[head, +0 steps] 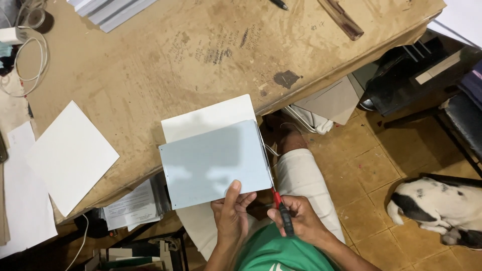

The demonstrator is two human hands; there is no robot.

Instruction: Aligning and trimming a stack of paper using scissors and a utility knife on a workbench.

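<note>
Below the table edge, left hand [232, 213] pinches grey card [216, 163]; right hand [296, 221] grip clenches red-black cutter [282, 211].

Worn brown worktable [150, 65], clutter around the edges.
White sheet [70, 155] lies loose on the left part of the top, more white paper [22, 200] overlapping the left edge. Stack of pale boards [113, 11] at the far edge. Coiled white cable [27, 60] at the far left corner. Dark comb [342, 19] and a black pen [278, 4] at the far right. Dark stain [286, 78] near the front edge, faint scribbles mid-top. Papers [131, 207] tucked under the table. Tan tiled floor [371, 170] to the right, black-and-white dog [442, 207] lying on it, black chair [464, 120] just beyond.
</note>
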